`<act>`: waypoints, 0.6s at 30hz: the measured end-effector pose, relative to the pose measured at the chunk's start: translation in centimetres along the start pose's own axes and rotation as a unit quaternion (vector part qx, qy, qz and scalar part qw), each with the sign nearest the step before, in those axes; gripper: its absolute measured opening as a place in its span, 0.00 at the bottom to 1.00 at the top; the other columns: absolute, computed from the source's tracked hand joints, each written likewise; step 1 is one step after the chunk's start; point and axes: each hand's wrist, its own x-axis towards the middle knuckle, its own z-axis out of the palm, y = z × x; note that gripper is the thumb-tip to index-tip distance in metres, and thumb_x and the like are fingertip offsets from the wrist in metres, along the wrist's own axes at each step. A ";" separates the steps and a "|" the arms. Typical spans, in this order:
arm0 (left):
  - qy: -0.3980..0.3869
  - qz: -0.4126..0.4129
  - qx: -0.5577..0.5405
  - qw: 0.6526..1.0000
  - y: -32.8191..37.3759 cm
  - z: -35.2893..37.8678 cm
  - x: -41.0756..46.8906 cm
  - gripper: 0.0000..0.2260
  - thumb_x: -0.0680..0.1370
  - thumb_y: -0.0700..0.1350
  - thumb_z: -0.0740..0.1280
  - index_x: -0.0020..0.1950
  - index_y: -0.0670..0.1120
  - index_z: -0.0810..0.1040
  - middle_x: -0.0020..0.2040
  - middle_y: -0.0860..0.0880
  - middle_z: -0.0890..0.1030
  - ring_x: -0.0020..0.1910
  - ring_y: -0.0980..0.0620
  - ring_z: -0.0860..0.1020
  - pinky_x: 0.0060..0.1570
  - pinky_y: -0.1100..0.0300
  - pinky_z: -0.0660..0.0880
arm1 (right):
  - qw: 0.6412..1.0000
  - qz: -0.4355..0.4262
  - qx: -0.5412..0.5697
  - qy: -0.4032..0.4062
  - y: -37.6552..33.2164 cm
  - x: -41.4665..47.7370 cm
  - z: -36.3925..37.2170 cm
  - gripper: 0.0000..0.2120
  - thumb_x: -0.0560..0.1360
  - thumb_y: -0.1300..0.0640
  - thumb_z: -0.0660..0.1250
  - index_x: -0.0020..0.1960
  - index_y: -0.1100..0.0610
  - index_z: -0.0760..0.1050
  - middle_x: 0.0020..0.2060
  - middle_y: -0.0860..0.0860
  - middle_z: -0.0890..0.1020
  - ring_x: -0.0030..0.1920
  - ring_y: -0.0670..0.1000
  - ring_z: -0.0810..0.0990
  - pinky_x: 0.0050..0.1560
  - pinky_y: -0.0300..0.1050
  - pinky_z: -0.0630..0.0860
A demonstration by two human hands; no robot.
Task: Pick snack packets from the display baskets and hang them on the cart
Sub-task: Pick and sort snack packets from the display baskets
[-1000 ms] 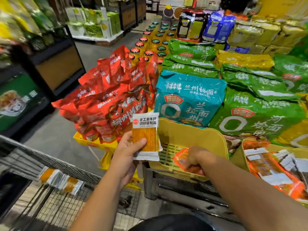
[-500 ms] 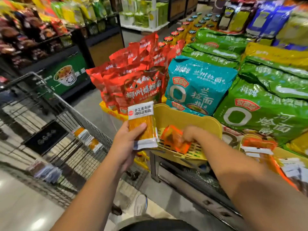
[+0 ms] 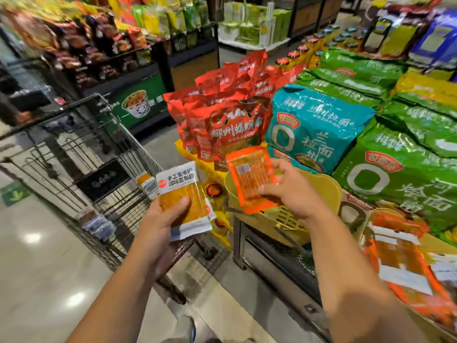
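Bare from the frame's lower edge, a shopper's two unsleeved forearms (image 3: 351, 280) run to an ungloved left hand (image 3: 158, 226) and right hand (image 3: 294, 191), above a blurred pale grey shoe (image 3: 190, 329).

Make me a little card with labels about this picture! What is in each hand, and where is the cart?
place: shop aisle beside stacked noodle bags
left hand: holds white-ended packet
right hand: holds orange packet near the yellow basket
cart: wire, on the left
already on cart: hung packets on its side
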 end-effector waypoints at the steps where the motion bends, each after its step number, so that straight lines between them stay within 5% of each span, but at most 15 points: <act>1: 0.006 0.002 -0.003 1.000 0.1 -0.5 -0.1 0.21 0.73 0.42 0.69 0.66 0.44 0.76 0.51 0.42 0.86 0.42 0.45 0.86 0.38 0.52 0.83 | 1.000 -0.007 0.016 -0.007 0.2 -0.2 0.7 0.22 0.72 0.76 0.69 0.58 0.55 0.72 0.39 0.51 0.87 0.38 0.50 0.85 0.41 0.47 0.82; 5: 0.044 0.002 -0.035 0.998 0.9 -3.4 -0.1 0.18 0.71 0.43 0.69 0.61 0.46 0.78 0.53 0.41 0.86 0.45 0.44 0.86 0.40 0.49 0.84 | 0.998 -0.025 0.055 -0.008 0.5 -0.5 4.3 0.21 0.73 0.75 0.69 0.57 0.53 0.74 0.42 0.51 0.87 0.42 0.50 0.86 0.43 0.48 0.83; 9: 0.098 -0.008 -0.061 0.993 1.6 -8.0 0.7 0.22 0.72 0.48 0.70 0.66 0.46 0.78 0.62 0.39 0.83 0.58 0.38 0.81 0.58 0.40 0.79 | 0.997 -0.021 0.076 0.012 1.0 0.0 8.7 0.13 0.75 0.66 0.72 0.56 0.55 0.77 0.47 0.52 0.87 0.46 0.52 0.86 0.46 0.50 0.84; 18: 0.154 0.013 -0.022 0.988 5.8 -23.3 1.6 0.13 0.81 0.46 0.68 0.65 0.49 0.77 0.57 0.45 0.85 0.49 0.46 0.85 0.44 0.53 0.82 | 0.998 0.019 0.062 -0.005 0.8 4.0 24.2 0.09 0.77 0.66 0.69 0.55 0.56 0.81 0.49 0.56 0.87 0.50 0.59 0.86 0.53 0.57 0.82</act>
